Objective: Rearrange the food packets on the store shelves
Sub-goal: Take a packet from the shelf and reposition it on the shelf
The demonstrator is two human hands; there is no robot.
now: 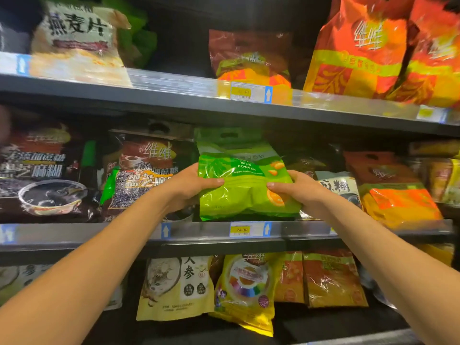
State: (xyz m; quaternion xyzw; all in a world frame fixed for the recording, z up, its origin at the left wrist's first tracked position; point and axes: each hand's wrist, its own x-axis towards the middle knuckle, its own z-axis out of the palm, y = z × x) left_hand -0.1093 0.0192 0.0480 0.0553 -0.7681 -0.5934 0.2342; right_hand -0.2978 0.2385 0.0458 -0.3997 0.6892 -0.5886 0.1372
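Note:
A bright green milk powder packet [245,180] stands on the middle shelf [199,232], above a yellow price tag [242,229]. My left hand [191,185] grips its left side with the thumb across the front. My right hand [298,190] grips its right side the same way. The fingers of both hands are hidden behind the packet. Left of it stands a dark sesame paste packet [144,170]. To its right lie a white-labelled packet [336,185] and an orange packet [395,195].
The upper shelf [174,93] carries an oat flakes bag [77,41], a red-brown packet [251,56] and orange bags [361,51]. The lower shelf holds a cream packet [174,287], a yellow packet [246,290] and orange-red packets [331,280]. Another dark packet [42,170] stands far left.

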